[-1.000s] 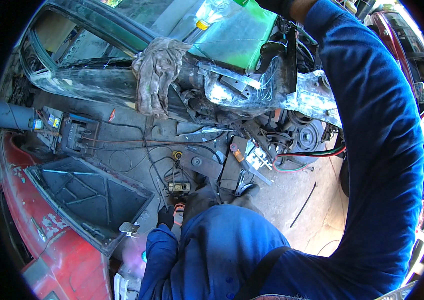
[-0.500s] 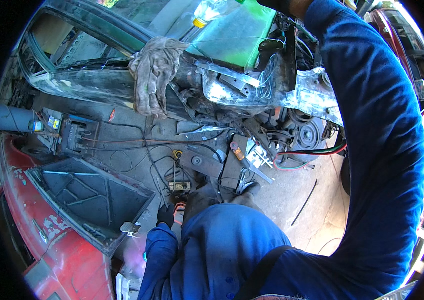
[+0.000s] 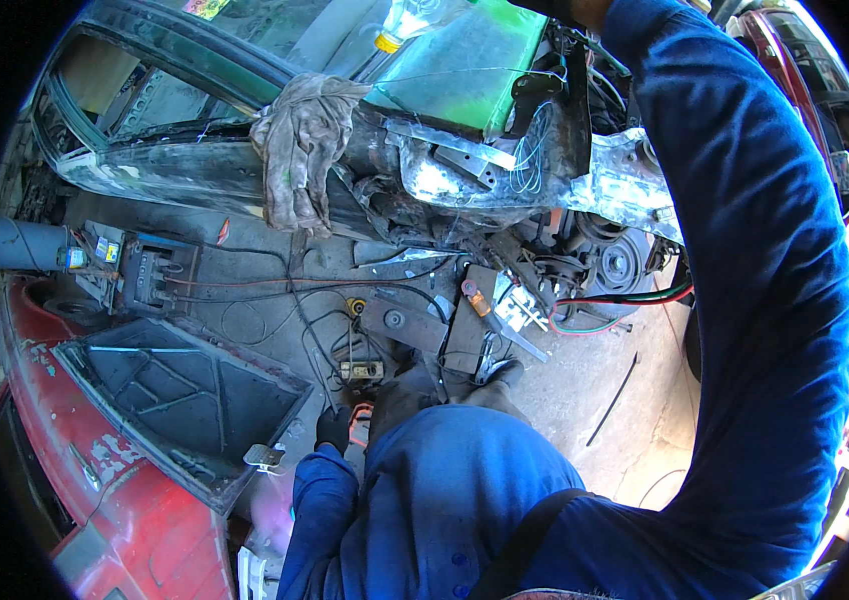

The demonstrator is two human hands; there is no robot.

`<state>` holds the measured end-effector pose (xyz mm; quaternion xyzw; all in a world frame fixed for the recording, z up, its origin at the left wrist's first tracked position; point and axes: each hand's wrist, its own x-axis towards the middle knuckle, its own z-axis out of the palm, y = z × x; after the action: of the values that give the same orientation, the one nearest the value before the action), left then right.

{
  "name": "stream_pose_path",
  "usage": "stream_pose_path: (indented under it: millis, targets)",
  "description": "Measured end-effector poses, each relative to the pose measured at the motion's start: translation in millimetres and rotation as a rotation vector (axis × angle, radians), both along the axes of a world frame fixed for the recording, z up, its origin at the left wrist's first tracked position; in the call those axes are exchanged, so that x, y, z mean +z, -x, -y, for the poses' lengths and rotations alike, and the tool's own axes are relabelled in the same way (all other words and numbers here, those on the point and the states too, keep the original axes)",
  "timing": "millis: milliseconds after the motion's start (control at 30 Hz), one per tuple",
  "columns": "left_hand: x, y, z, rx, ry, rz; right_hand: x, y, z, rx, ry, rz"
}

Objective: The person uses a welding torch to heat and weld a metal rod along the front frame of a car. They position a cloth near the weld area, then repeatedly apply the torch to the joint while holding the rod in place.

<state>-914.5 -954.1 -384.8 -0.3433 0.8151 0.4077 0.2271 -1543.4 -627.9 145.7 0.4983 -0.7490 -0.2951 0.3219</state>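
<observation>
- Little has moved since the earlier frames: your view has drifted slightly, so the rag and the crumpled metal sit a touch lower and further left, while your arms hold the same pose.
- Your left hand (image 3: pixel 333 428), in a dark glove, hangs low by your hip, closed around a small orange-handled tool (image 3: pixel 359 426); only a sliver of the handle shows, so its kind is unclear.
- Your right hand (image 3: pixel 573 10) is raised to the top rim, at the end of your blue cloth sleeve (image 3: pixel 745 260); only a dark edge of it shows there, so I cannot tell whether it is clenched or loose.
- Just below that hand stands a dark flat steel plate (image 3: pixel 557 120), upright against torn, shiny, crumpled sheet metal (image 3: pixel 505 180) with thin wires looped over it.
- A grimy, wrinkled grey rag (image 3: pixel 300 150) drapes over a dark car body rail (image 3: pixel 165 170).
- Behind lies a green-painted panel (image 3: pixel 455 60), flat and smooth.
- On the dusty concrete floor (image 3: pixel 585 400) lie black cables (image 3: pixel 275 290), a boxy welding unit (image 3: pixel 140 270) and a round ribbed pulley (image 3: pixel 617 265).
- At your left sits a red panel (image 3: pixel 135 530), its paint flaking, framing a dark ribbed recess.
</observation>
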Motion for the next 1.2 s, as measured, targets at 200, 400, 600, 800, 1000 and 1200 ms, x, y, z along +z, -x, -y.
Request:
stream_pose_path:
  millis: [200, 400, 600, 800, 1000, 1200]
  targets:
    - [-17, -6, 3, -0.021, 0.079, 0.023, -3, 1, 2, 0.019, 0.023, 0.010]
    - [-21, -10, 4, 0.020, 0.020, 0.041, -6, 3, 6, 0.041, 0.036, 0.018]
    - [-22, -13, 4, 0.034, 0.017, 0.025, -12, 5, 10, 0.080, 0.068, 0.019]
    - [-25, -17, 6, 0.005, 0.046, -0.016, -15, 6, 14, 0.091, 0.085, 0.022]
    - [-23, -15, 6, 0.000, 0.043, 0.050, -14, 5, 17, 0.110, 0.076, 0.011]
    - [5, -14, -4, 0.060, -0.044, 0.045, -19, 3, 22, 0.101, 0.054, 0.053]
